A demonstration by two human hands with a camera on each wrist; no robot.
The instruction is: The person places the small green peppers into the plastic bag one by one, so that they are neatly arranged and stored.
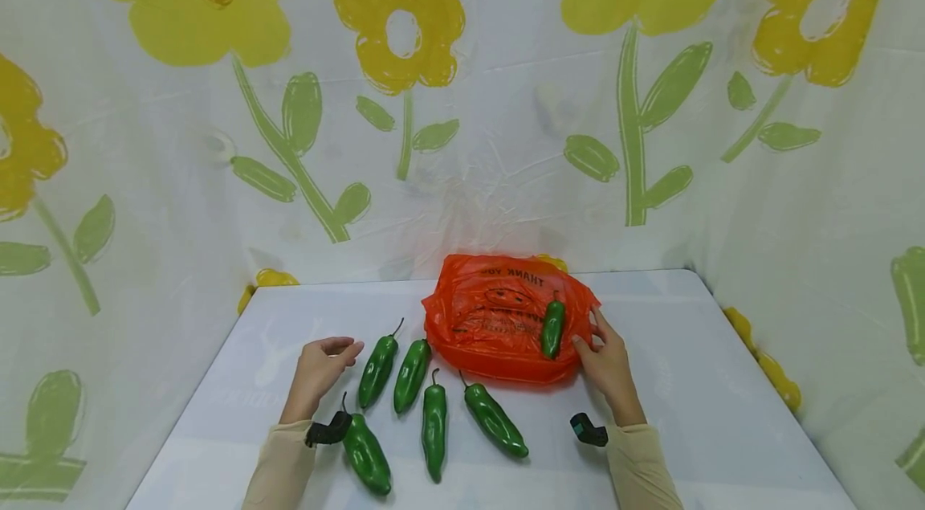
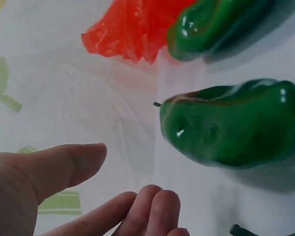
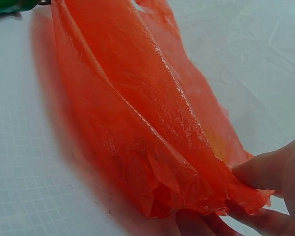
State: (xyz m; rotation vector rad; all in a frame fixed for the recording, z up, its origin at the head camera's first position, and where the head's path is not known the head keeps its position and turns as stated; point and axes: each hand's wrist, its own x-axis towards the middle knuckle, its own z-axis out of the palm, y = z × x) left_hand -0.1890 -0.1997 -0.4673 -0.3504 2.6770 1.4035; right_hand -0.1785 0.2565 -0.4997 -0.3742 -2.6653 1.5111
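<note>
White tabletop (image 1: 672, 333) bears green peppers (image 1: 378, 373) between the relaxed left grip (image 1: 323, 372) and the red bag (image 1: 477, 357) the right grip (image 1: 609, 361) pinches.

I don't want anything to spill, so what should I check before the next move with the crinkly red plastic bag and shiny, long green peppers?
1. Right hand gripping the edge of the crinkly red plastic bag: ok.
2. Bag mouth open: ok.
3. Shiny, long green pepper inside the bag: ok, one.
4. Left hand free: ok, empty.
5. Flat white table free of loose peppers: not ok, five there.
6. Bag bottom without holes: cannot tell.
</note>
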